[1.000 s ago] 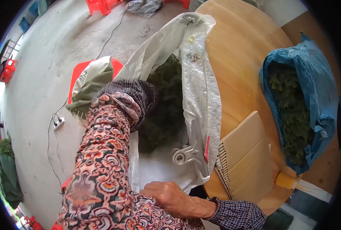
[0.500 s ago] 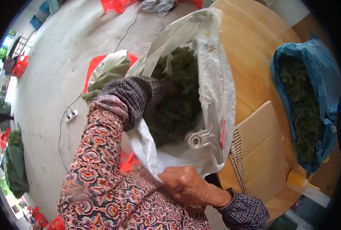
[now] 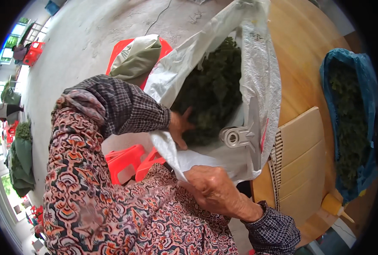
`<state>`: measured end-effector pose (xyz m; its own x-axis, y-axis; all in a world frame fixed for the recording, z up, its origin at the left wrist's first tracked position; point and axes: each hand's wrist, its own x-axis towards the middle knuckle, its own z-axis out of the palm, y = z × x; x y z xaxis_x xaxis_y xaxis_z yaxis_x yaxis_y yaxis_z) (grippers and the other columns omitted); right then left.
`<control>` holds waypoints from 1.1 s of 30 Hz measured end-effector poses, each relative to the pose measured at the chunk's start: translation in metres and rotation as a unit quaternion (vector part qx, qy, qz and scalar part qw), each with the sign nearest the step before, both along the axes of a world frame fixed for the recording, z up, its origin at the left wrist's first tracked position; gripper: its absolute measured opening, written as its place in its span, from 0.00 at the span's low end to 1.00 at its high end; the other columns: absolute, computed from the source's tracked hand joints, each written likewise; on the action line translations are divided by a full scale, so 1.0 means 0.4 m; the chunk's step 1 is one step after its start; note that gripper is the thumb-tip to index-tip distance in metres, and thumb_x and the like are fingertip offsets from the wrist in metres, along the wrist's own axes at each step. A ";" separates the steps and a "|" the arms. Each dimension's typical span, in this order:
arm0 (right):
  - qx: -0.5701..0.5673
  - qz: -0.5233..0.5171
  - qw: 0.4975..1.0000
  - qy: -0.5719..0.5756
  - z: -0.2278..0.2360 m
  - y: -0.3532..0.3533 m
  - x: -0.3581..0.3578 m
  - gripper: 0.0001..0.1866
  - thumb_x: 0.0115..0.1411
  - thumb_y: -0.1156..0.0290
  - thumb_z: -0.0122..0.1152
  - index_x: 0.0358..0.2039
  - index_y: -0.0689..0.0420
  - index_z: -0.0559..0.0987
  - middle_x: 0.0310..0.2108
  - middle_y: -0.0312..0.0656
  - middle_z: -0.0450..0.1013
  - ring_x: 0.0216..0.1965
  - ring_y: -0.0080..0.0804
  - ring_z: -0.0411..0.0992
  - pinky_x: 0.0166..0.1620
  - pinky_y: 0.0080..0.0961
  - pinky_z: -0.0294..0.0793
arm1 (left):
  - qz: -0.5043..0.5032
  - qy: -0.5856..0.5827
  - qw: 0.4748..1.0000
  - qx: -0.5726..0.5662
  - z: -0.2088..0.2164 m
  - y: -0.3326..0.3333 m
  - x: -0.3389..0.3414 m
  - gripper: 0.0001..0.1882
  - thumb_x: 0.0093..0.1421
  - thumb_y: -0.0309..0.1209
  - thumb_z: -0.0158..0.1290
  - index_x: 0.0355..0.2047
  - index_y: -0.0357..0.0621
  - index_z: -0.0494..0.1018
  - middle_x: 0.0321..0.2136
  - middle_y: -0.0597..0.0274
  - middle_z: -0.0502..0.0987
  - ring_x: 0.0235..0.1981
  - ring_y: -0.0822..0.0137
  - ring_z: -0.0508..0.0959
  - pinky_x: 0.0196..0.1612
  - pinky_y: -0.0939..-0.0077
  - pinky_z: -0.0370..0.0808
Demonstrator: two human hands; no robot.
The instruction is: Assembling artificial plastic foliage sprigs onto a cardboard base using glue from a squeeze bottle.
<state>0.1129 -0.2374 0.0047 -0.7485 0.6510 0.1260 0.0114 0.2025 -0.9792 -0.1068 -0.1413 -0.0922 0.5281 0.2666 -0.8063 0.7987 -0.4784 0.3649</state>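
Note:
A white woven plastic bag [image 3: 261, 63] gapes before me, with a mass of dark green leafy sprigs [image 3: 218, 80] inside. My left hand [image 3: 180, 127] reaches over its near left rim. The fingers are spread beside the sprigs at the bag's inner side, and nothing shows in them. At the near edge my right hand [image 3: 212, 187] is closed round the rim of the bag, its fingertips hidden. A large metal clip [image 3: 240, 137] sits on the bag's right rim, just beyond the right hand.
A wooden table [image 3: 299, 59] lies to the right, bearing corrugated cardboard [image 3: 301, 159], a blue plastic bag [image 3: 369, 85] of greenery and a yellow nozzle bottle [image 3: 332, 205]. At left are red stools [image 3: 125, 163], a grey-green sack [image 3: 140, 55], a stuffed green sack [image 3: 23, 163] and a distant person [image 3: 8, 111].
My left hand has drawn back from deep among the sprigs toward the near left rim, its fingers now showing spread. The right hand keeps its hold on the rim. The view has shifted.

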 end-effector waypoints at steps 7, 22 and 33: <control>-0.004 -0.031 0.998 -0.054 -0.053 0.013 0.032 0.05 0.53 0.77 0.54 0.22 0.60 0.70 0.19 0.41 0.67 0.21 0.38 0.66 0.25 0.32 0.66 | -0.083 0.022 0.995 -0.046 -0.086 0.065 0.166 0.35 0.49 0.52 0.56 0.53 0.46 0.65 0.48 0.41 0.68 0.44 0.48 0.74 0.44 0.58 0.73; -0.020 -0.026 0.997 -0.067 0.022 -0.012 0.069 0.05 0.51 0.76 0.54 0.20 0.62 0.71 0.17 0.47 0.69 0.15 0.43 0.65 0.21 0.37 0.65 | -0.137 0.156 0.977 -0.056 0.071 0.026 0.199 0.26 0.48 0.48 0.57 0.42 0.43 0.72 0.46 0.45 0.69 0.41 0.54 0.75 0.38 0.63 0.74; -0.025 -0.011 0.996 -0.089 0.017 -0.009 0.075 0.05 0.50 0.76 0.50 0.19 0.61 0.70 0.18 0.48 0.70 0.15 0.47 0.66 0.21 0.40 0.66 | -0.115 -0.079 0.857 0.497 0.093 0.146 0.226 0.43 0.33 0.45 0.66 0.51 0.42 0.67 0.59 0.37 0.50 0.48 0.37 0.67 0.36 0.54 0.75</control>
<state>0.1430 -0.2409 0.0116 -0.7423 0.6689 -0.0395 0.1885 0.1520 -0.9702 -0.0162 -0.0828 -0.0548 0.7407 0.6537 -0.1548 0.6198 -0.7539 -0.2180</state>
